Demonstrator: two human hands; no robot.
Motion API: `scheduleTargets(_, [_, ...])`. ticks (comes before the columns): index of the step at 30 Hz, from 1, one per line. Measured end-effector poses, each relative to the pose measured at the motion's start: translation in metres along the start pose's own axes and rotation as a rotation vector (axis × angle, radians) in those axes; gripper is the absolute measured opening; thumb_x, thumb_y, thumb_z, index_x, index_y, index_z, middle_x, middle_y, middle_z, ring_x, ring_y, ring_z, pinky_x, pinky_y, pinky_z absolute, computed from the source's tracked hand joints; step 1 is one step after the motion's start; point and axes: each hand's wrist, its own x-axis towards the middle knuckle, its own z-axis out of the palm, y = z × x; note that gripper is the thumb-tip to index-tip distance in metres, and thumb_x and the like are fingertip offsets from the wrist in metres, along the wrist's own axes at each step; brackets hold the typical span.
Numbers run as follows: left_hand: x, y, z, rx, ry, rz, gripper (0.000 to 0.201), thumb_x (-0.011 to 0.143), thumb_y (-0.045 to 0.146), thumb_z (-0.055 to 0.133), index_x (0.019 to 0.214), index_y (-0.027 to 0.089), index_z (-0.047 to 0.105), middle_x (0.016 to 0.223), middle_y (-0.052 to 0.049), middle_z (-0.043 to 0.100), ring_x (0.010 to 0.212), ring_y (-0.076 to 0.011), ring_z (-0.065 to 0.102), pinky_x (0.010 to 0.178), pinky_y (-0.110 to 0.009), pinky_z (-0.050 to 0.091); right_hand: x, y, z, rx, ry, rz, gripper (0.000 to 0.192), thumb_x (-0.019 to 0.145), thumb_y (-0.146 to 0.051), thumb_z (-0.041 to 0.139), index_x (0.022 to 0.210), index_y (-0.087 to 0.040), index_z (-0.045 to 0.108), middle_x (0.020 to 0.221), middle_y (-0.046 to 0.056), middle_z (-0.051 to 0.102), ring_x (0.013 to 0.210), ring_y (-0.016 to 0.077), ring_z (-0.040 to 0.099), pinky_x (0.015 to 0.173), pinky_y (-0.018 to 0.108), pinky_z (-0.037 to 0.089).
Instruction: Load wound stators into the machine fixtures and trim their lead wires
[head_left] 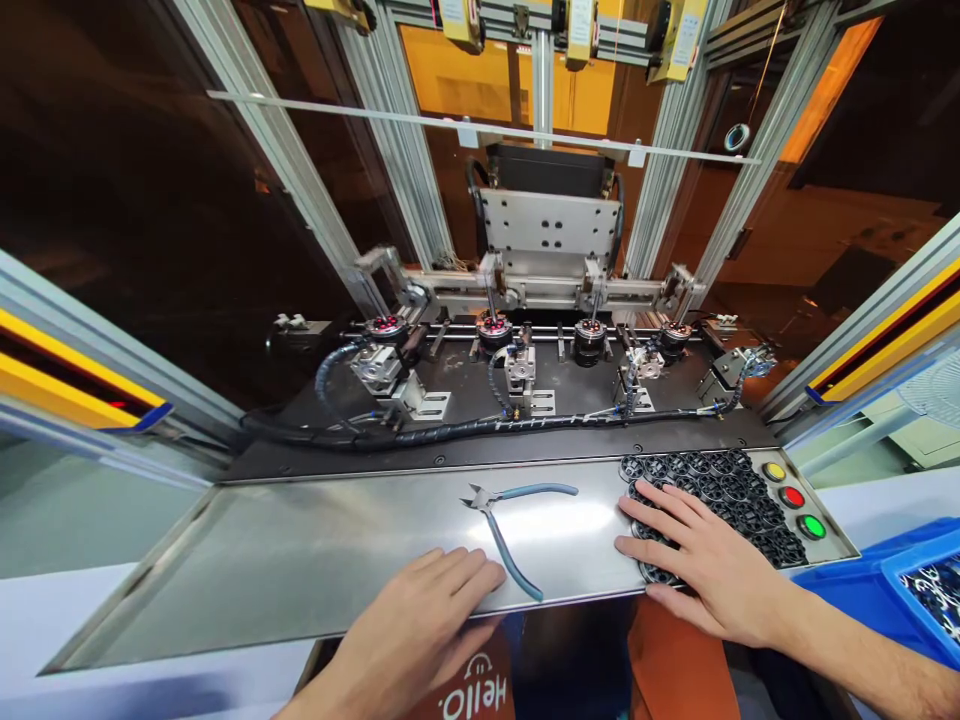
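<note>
Behind a steel shelf (pixel 300 550), a framed machine (pixel 551 230) of aluminium posts and dark panels fills the room's far side, its black deck carrying four round fixtures (pixel 589 335) in a row, each holding a small part, with a black corrugated hose (pixel 450 432) snaking along the front edge. At the shelf's near right corner, a blue bin (pixel 892 585) holds more dark parts. On the shelf's right end lies a spread of black ring-shaped parts (pixel 705 480), packed side by side in a flat layer, and just right of them sit three round buttons, yellow (pixel 773 471), red (pixel 792 496) and green (pixel 811 526), one below the other. A pair of blue-handled cutters (pixel 504 520) lies open near the middle of the shelf, jaws pointing left, one handle running toward the near edge. The person's right hand (pixel 705 565) rests palm down with fingers spread on the left side of the ring parts, fingertips touching them, gripping nothing. The left hand (pixel 420 610) lies flat and open on the near edge of the shelf, fingers together, its fingertips just beside the lower cutter handle, holding nothing
</note>
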Motion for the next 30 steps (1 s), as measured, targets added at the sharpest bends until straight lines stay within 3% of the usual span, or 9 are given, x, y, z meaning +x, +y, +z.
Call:
scheduleTargets(7, [0.0015, 0.0039, -0.0029, 0.026, 0.014, 0.008, 0.054, 0.080, 0.008, 0.091, 0.111, 0.029, 0.052, 0.096, 0.004, 0.073, 0.076, -0.0269, 0.070, 0.069, -0.039, 0.048, -0.0003, 0.0004, 0.0000, -0.026, -0.004, -0.009, 0.054, 0.114, -0.038, 0.067, 0.168, -0.036, 0.064, 0.188, 0.004, 0.045, 0.177, 0.0382, 0.037, 0.134, 0.068, 0.052])
scheduleTargets(30, [-0.0019, 0.0010, 0.0010, 0.031, -0.001, 0.010, 0.050, 0.082, 0.010, 0.087, 0.114, 0.029, 0.053, 0.099, 0.003, 0.075, 0.079, -0.0271, 0.071, 0.072, -0.039, 0.049, -0.0019, -0.0002, 0.0031, 0.025, 0.008, 0.006, 0.056, 0.111, -0.035, 0.071, 0.167, -0.037, 0.065, 0.189, 0.003, 0.043, 0.179, 0.0354, 0.034, 0.142, 0.063, 0.041])
